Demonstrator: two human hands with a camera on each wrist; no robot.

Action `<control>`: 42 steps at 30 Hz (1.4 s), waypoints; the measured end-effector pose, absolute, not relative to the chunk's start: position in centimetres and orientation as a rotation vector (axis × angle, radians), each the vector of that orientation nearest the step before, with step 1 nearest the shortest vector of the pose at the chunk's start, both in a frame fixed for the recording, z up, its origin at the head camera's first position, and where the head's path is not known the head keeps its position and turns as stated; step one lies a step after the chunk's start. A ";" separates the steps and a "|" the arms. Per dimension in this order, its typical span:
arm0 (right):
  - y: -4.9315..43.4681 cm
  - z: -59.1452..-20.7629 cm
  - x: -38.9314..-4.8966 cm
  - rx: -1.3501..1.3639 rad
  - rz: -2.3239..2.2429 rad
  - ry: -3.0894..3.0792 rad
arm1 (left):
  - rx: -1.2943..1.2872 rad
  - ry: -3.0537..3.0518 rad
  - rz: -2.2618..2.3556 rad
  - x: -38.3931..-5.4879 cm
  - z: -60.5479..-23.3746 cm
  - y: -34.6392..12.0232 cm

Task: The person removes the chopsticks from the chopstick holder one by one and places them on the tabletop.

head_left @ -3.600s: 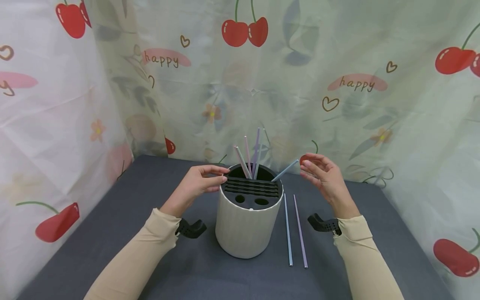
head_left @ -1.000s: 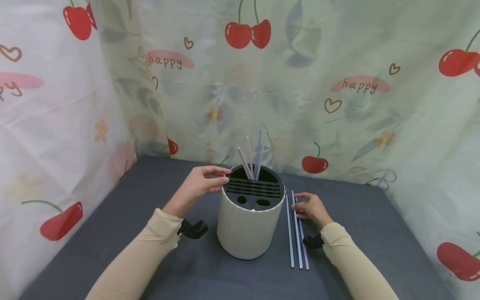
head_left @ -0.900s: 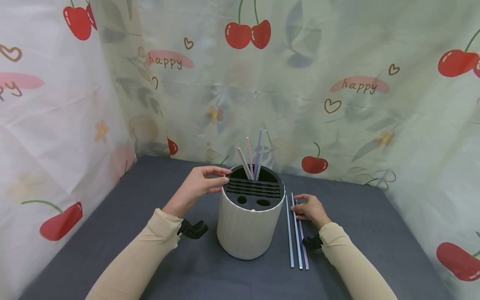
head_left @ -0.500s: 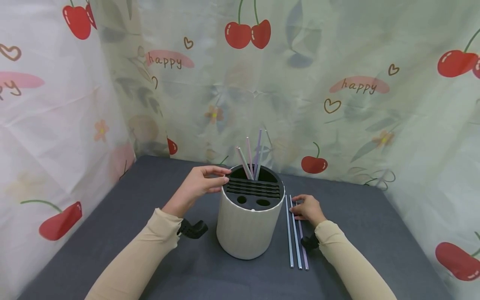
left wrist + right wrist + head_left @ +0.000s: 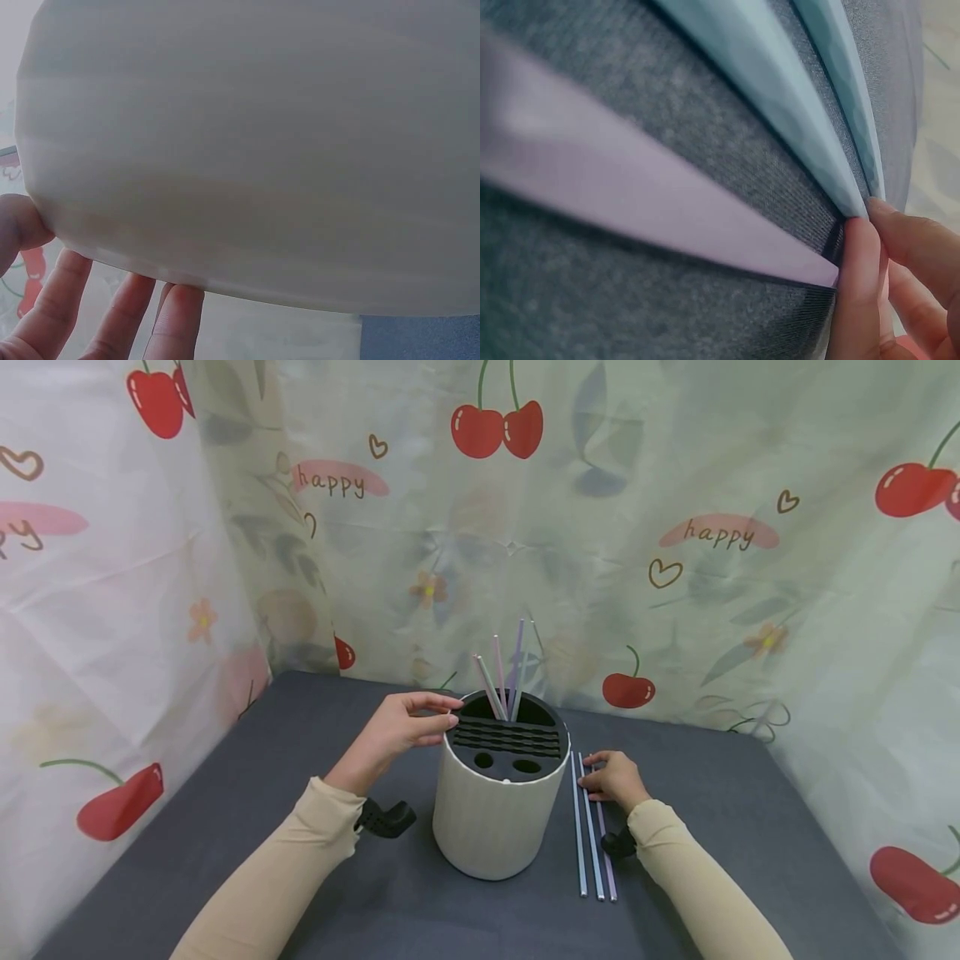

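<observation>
A white ribbed utensil holder (image 5: 487, 827) with a black slotted insert (image 5: 507, 737) stands upright on the table. My left hand (image 5: 395, 727) touches its upper left rim; in the left wrist view, nearly straight fingers (image 5: 180, 319) rest against its wall. Right of the holder my right hand (image 5: 617, 779) pinches the far end of a slim blue metallic stick (image 5: 592, 847) between thumb and finger. This stick lies between another blue stick (image 5: 578, 835) and a purple stick (image 5: 652, 172), all roughly parallel. The purple one's far end is partly hidden by the hand.
Several thin pink, silvery and purple sticks (image 5: 517, 660) lean in the holder's rear compartment. Dark grey cloth covers the table (image 5: 360, 910). A cherry-print curtain (image 5: 510, 552) hangs behind and along both sides.
The blue stick that leaned out of the holder beside my right hand is down between the two others. Within the last second it has shifted slightly left. My left hand stays at the rim.
</observation>
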State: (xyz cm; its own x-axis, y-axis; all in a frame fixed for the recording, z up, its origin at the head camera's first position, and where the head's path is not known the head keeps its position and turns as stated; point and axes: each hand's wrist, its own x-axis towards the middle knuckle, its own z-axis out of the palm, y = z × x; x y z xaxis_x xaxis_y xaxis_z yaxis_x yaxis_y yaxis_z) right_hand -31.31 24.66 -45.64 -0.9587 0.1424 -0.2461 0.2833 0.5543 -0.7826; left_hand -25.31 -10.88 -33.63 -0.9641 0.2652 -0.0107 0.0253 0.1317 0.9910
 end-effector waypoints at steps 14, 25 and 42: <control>25.2 -45.1 -31.2 0.369 -1.403 2.586 | 0.308 2.205 1.935 -25.1 -33.4 -10.8; 24.5 -34.7 -30.7 -0.060 -2.005 2.382 | 0.305 2.203 1.933 -25.2 -33.4 -10.9; 16.3 -24.3 -29.8 -0.555 -2.412 2.049 | 0.281 2.240 1.921 -25.4 -33.4 -10.7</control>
